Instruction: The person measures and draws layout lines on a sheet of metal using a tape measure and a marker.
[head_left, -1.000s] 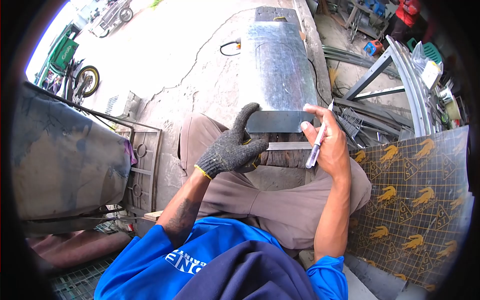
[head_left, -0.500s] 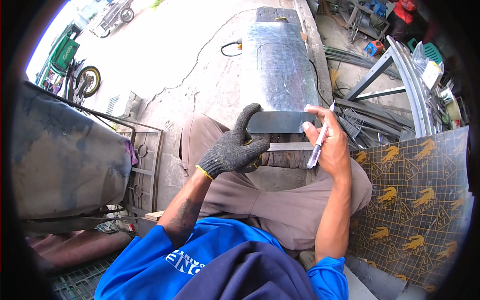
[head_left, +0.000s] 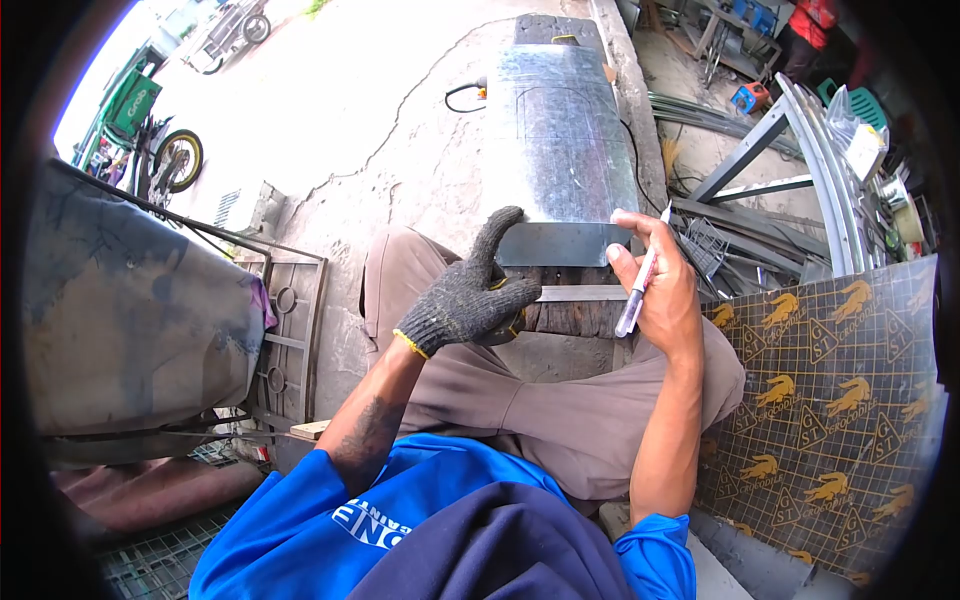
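Note:
A shiny sheet of metal with faint drawn lines, one of them curved, lies lengthwise before me. Along its near end is a darker grey metal strip. My left hand, in a dark knitted glove with yellow trim, holds the strip's left end between index finger and thumb. At the right end, the bare thumb and index finger of my right hand pinch the corner. A slim marker pen is tucked in that same hand, its tip pointing up and away. Beneath the strip shows a worn wooden surface.
Metal frames and bars crowd the right side. A dark board with yellow crocodile prints stands near my right arm. Left are a covered metal rack and a motorbike. A person in red is far right.

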